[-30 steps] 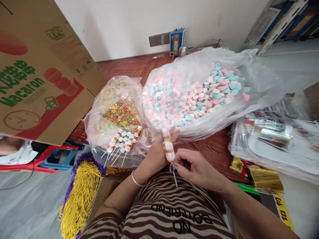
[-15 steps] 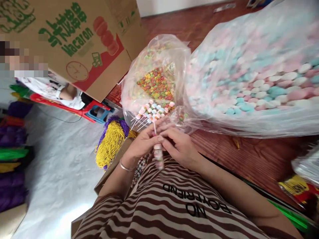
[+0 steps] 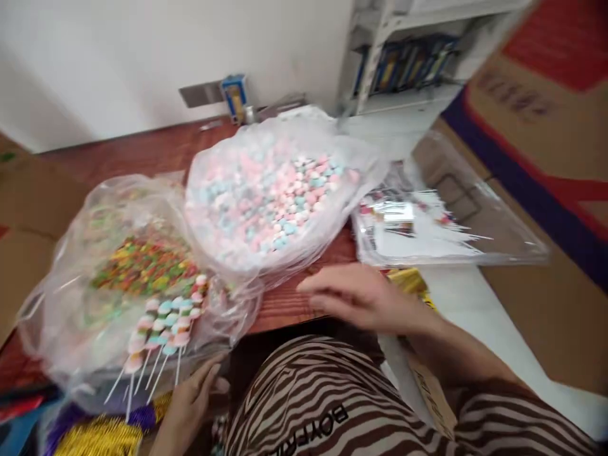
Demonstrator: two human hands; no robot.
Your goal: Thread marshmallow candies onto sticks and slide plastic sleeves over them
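Observation:
My right hand (image 3: 349,294) reaches over the table's front edge, fingers stretched out and slightly blurred, with nothing visible in them. Low in the view, my left hand (image 3: 199,389) is beside the candy skewers, its fingers loosely extended and no object visible in them. These marshmallow skewers (image 3: 164,329), several white sticks threaded with pink, blue and white pieces, lie on the near side of a clear bag of colourful ring candies (image 3: 147,269). Behind them rests a large clear bag of pastel marshmallows (image 3: 285,202). A clear plastic box (image 3: 508,253) holding white sticks (image 3: 427,234) is beyond my right hand.
A large cardboard box (image 3: 532,304) stands at the right, another carton (image 3: 33,234) at the left. Gold and purple fringe (image 3: 104,437) hangs at lower left. A white shelf (image 3: 380,57) stands behind the reddish-brown table (image 3: 304,278).
The view has swung to the right. My hands, together around a candy skewer before, are now apart; the right has moved out rightward. That skewer no longer shows in either hand.

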